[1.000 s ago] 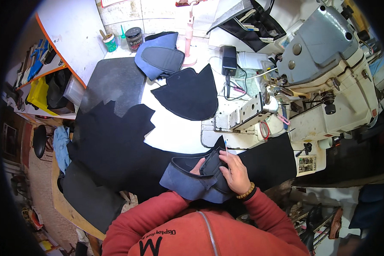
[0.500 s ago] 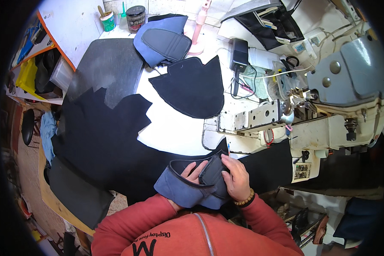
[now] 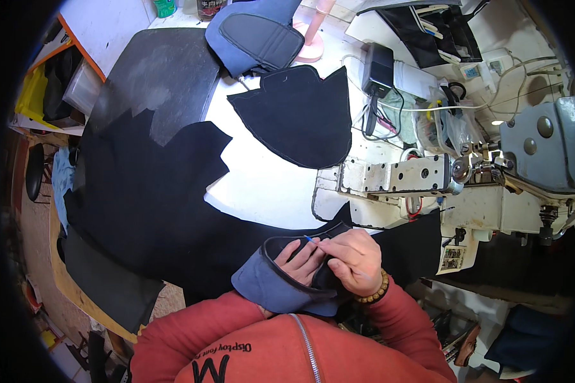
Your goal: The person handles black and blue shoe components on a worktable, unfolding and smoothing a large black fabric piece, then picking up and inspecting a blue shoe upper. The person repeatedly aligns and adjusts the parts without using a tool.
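Hands low at frame centre, just above our red sleeves. Our left hand lies inside a blue padded piece with black edging, fingers nearly flat and spread against its dark inner face, holding it open. Our right hand is curled, thumb and forefinger pinched on the edging, where a small blue tip shows; we cannot tell what tool it belongs to. The piece rests on black cloth at the table's near edge, just before the sewing machine. We judge the step as hand work on the binding. The next move calls for a steady pinch and a slow turn of the piece. Farther off: a cut black panel, then a second blue piece.
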A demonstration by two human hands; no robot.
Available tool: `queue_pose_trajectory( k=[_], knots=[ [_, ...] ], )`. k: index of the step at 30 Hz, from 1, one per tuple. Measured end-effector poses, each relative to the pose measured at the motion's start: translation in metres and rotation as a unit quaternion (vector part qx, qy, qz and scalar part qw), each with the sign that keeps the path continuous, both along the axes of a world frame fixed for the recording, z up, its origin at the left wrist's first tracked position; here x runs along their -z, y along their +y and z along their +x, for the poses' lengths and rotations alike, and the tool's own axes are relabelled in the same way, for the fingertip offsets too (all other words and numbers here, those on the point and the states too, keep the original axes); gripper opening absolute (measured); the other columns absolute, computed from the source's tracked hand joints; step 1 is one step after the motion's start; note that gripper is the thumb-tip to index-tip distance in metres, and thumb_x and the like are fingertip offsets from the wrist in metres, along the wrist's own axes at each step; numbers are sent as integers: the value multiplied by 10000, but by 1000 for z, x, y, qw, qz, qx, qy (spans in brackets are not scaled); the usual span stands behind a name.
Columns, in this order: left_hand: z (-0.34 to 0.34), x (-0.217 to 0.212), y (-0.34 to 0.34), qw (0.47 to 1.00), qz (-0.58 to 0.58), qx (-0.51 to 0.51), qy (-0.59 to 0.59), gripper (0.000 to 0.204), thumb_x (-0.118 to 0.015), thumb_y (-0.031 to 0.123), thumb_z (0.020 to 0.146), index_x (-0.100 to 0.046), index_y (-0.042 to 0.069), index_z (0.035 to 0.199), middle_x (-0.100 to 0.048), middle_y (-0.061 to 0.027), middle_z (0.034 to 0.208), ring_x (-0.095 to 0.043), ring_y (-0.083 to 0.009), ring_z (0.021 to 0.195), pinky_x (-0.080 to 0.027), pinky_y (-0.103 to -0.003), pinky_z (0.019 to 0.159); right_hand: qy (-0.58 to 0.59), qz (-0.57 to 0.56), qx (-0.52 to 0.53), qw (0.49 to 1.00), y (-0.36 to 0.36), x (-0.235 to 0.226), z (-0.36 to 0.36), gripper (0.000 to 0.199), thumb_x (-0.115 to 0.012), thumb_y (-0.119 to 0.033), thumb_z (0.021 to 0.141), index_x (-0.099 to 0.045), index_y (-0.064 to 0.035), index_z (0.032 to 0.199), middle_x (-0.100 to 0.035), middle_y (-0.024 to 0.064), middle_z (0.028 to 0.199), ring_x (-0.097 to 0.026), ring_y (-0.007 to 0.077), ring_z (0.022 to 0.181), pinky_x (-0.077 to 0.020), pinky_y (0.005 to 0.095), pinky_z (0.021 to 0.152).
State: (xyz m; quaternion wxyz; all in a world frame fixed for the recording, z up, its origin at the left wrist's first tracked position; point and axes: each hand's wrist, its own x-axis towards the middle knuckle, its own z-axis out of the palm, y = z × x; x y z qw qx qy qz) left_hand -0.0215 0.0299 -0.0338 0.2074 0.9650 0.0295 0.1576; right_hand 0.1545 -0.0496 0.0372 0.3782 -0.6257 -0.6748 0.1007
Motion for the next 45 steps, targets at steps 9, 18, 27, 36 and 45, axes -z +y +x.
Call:
queue_pose_trajectory(
  k=[9,18,27,36,45],
  knots=[
    [1,-5,1,996,85,-18,6,490,-485,342,952,-570,92,1364,-512,-95,1473,-452,-234,1374,-287,-431,1127,54,-63,80,993,-6,-7,2,65,-613,-36,861,-673,-36,888,-662,61,758,-600,221,652,-429,347,639],
    [1,0,0,998,62,-15,-1,478,-504,305,928,-585,80,1342,-546,-59,1416,-428,-237,1399,-290,-439,1136,89,-67,65,992,0,2,2,52,-682,-22,829,-679,-35,879,-690,87,821,-634,269,684,-463,344,637],
    [2,-5,0,998,61,-20,10,533,-490,403,967,-568,79,1383,-490,-74,1496,-417,-247,1409,-310,-433,1123,83,-95,79,989,4,-12,12,40,-681,-26,815,-680,-43,851,-633,97,787,-614,295,723,-482,366,654],
    [-2,-10,8,999,-38,25,29,574,-528,433,962,-528,83,1417,-432,-155,1540,-404,-270,1423,-306,-446,1129,6,-107,132,985,0,-25,36,31,-637,14,791,-644,-16,791,-616,101,750,-576,291,715,-449,368,678],
    [-3,-2,3,998,-59,21,19,544,-546,391,950,-529,102,1412,-469,-133,1498,-403,-279,1423,-287,-470,1152,44,-76,67,994,4,-26,15,57,-681,-17,819,-697,-27,873,-667,103,804,-624,288,730,-494,363,668]
  ],
)
